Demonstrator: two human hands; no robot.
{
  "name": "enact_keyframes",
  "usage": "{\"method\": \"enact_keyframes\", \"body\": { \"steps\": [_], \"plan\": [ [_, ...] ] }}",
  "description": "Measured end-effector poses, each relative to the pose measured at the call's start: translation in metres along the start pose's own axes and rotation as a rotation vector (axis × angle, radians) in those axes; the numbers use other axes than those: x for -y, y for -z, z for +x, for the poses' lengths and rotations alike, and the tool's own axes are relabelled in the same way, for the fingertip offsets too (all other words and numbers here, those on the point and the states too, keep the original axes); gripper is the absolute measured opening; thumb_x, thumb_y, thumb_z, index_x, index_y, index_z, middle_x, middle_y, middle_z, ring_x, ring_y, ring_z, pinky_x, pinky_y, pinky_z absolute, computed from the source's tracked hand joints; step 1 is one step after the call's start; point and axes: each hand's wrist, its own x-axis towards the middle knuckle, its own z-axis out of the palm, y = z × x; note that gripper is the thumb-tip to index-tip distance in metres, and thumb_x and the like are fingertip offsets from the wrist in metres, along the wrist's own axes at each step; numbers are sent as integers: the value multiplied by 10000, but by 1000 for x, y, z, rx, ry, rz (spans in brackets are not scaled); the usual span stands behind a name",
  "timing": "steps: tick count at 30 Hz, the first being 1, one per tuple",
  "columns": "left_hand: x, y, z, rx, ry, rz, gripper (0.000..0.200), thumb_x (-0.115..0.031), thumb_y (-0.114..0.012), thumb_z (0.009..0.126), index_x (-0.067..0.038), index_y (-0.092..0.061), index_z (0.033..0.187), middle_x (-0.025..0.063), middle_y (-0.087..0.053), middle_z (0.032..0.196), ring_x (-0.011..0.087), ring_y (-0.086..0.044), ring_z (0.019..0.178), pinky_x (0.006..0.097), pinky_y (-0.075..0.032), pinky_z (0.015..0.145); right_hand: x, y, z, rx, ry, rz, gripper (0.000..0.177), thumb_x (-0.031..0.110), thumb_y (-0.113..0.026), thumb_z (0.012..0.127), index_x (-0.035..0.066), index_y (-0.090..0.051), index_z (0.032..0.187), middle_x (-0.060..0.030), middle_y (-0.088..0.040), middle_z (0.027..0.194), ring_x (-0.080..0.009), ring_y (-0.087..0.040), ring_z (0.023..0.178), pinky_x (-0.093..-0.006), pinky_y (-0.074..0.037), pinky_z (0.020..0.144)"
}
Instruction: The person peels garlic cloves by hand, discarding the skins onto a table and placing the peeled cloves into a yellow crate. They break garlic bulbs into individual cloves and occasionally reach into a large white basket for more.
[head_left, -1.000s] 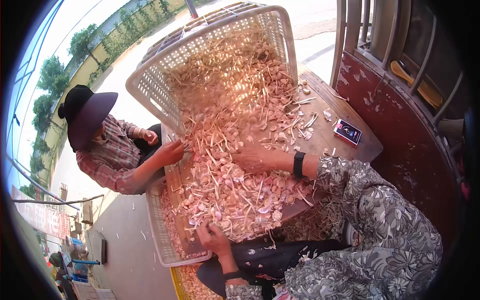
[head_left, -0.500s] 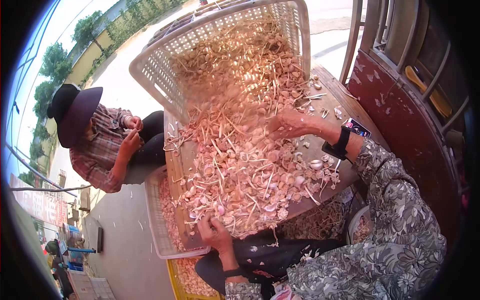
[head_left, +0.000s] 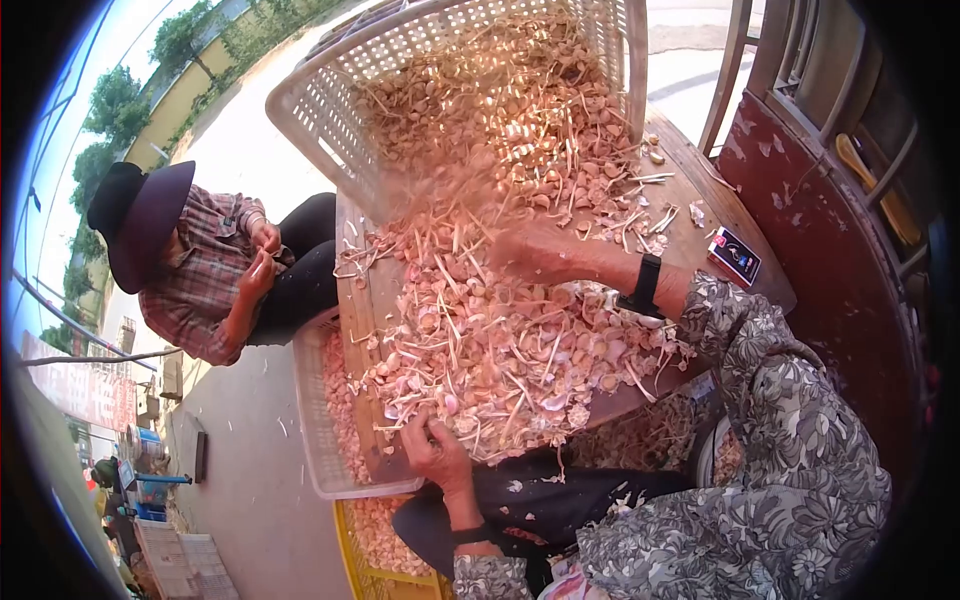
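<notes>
Harsh sunlight overexposes the ground and upper pile, motion blur smears falling pieces, and fisheye vignetting blackens the edges.

Long sleeves (head_left: 780, 420) in grey-and-white floral print cover both arms. Black watch-style band (head_left: 645, 285) at right wrist, thin black band (head_left: 468, 535) at left. The right hand (head_left: 530, 250) and left hand (head_left: 437, 457) are ungloved.

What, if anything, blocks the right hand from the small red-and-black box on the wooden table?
Probably nothing, so yes: the small red-and-black box lies uncovered on bare wooden table beside the forearm of the right hand, clear of the garlic pile.
</notes>
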Motion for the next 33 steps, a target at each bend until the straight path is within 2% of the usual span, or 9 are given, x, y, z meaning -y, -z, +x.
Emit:
{"method": "enact_keyframes", "body": {
  "steps": [6, 11, 14, 17, 21, 26, 30, 32, 33],
  "plan": [
    [0, 0, 0, 13, 12, 5, 204, 23, -513, 748, 4, -594, 934, 145, -569, 834, 308, -561, 760, 376, -453, 652, 17, -42, 24, -1, 21, -52, 98, 127, -545, 677, 32, -524, 664, -145, -562, 659, -354, -580, 668, -460, -428, 555],
    [1, -2, 0, -20, -7, -1, 178, 12, -511, 760, 5, -592, 918, 135, -569, 822, 285, -552, 732, 355, -442, 630, -1, -60, 39, 112, -181, -117, 95, 136, -537, 675, 44, -559, 666, -156, -587, 660, -371, -577, 643, -462, -431, 542],
    [1, 0, 1, -38, -19, -7, 174, 10, -510, 762, 7, -591, 915, 135, -568, 817, 287, -554, 733, 353, -444, 632, -27, -44, 31, -101, -333, 42, 119, 147, -555, 698, 38, -599, 674, -121, -590, 618, -285, -590, 589, -400, -433, 494],
    [2, -2, -1, -16, -1, -8, 192, 16, -510, 756, 7, -588, 931, 144, -565, 820, 308, -565, 758, 365, -458, 648, -10, -3, 5, -144, -583, 668, 190, 182, -622, 763, -6, -637, 738, -13, -533, 575, -77, -493, 516, -241, -387, 428],
    [-1, 3, -1, -30, 45, -92, 213, 14, -508, 765, 10, -585, 963, 135, -560, 879, 266, -563, 783, 330, -462, 624, 43, 20, -23, -303, -595, 1071, 103, 115, -616, 806, 15, -639, 817, 2, -558, 640, -53, -465, 515, -209, -359, 426],
    [-25, 23, -3, -30, 27, -211, 257, -15, -507, 808, 10, -561, 1059, 126, -524, 1009, 198, -529, 854, 286, -461, 642, 124, 13, -74, -294, -468, 1161, 142, 100, -601, 838, -16, -611, 920, -12, -596, 756, -48, -532, 676, -205, -443, 581],
    [-88, 46, -25, 225, 208, -673, 282, -176, -503, 907, 42, -541, 1082, 102, -549, 988, 126, -533, 718, 209, -420, 537, 179, 12, -101, -249, -412, 1004, 116, 64, -578, 848, -16, -605, 928, -19, -602, 800, -68, -557, 734, -228, -459, 644],
    [-112, 49, -37, 469, 521, -1155, 325, -286, -499, 920, 14, -561, 1029, 45, -587, 762, 49, -472, 526, 155, -301, 421, 190, 2, -109, -250, -300, 858, 110, 79, -614, 806, 6, -601, 887, -76, -590, 797, -170, -590, 738, -278, -455, 648],
    [-121, 47, -42, 469, 516, -1155, 325, -286, -499, 920, 14, -561, 1029, 45, -587, 762, 49, -472, 526, 155, -301, 421, 192, -6, -113, -293, -237, 812, 118, 78, -618, 808, 11, -604, 904, -71, -579, 782, -171, -585, 721, -277, -450, 621]
  ]
}}
